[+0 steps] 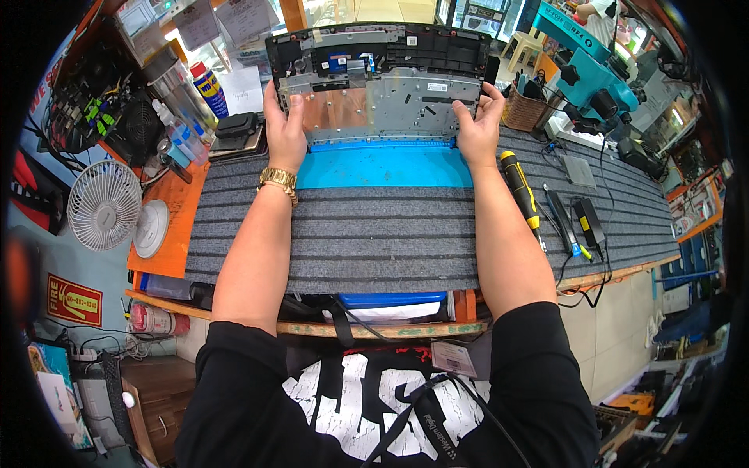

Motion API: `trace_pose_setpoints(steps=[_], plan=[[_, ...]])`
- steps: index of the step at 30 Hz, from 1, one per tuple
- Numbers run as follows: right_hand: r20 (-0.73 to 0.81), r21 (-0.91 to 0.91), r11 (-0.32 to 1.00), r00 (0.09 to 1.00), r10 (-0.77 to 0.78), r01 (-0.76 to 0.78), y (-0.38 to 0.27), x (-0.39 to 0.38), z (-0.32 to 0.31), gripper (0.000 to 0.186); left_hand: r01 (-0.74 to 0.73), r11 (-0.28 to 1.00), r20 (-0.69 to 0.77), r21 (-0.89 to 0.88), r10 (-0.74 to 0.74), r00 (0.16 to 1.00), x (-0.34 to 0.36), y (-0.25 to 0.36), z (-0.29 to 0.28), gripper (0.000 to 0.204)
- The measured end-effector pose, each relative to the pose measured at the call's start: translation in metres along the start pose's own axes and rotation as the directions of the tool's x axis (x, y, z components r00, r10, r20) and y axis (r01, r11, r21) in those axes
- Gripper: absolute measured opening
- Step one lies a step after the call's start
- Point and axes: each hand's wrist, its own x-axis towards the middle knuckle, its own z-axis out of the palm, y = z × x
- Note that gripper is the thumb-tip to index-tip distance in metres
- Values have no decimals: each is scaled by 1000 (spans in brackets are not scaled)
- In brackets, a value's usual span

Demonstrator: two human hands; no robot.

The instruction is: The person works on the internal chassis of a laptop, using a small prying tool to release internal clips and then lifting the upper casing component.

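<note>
An opened laptop chassis panel (409, 105), black along its far part with silver metal plating and a copper-coloured patch, is held tilted up over a light-blue mat (374, 168). My left hand (285, 129), with a gold watch at the wrist, grips its left edge, thumb on the face. My right hand (480, 129) grips the right edge the same way. The mat lies on a grey striped work surface (374, 234). Beside my right forearm lie a yellow-and-black screwdriver (519, 191), a slim dark tool (563, 218) and a black power brick (589, 222) with a cable.
A white fan (104, 205), bottles (179, 132) and a spray can (208, 90) stand at the left. A small black device (238, 125) lies near them. At the back right are a teal microscope (585, 78), a wicker basket (523, 109), a stool (524, 43) and part of another person (601, 19).
</note>
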Motion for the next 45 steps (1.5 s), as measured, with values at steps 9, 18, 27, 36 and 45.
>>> trace_pose_setpoints(steps=[9,18,27,36,45], plan=[[23,86,996,1000,21,-22,-5,0,-8,68,207,961,46,182,-219,975,-6,37,-15,88],[27,-211,975,997,71,-64,-22,-8,-4,73,199,975,44,103,-205,978,-20,44,-15,83],[-93,-460,888,995,-45,-3,-40,-19,18,99,138,927,-71,350,-120,990,-24,33,-10,77],[11,-407,910,996,92,-80,-35,-10,-6,84,159,912,-73,379,-142,987,-22,38,-14,66],[-176,-587,808,967,-183,46,-51,-5,-9,55,212,890,-95,403,-190,977,-23,34,-17,61]])
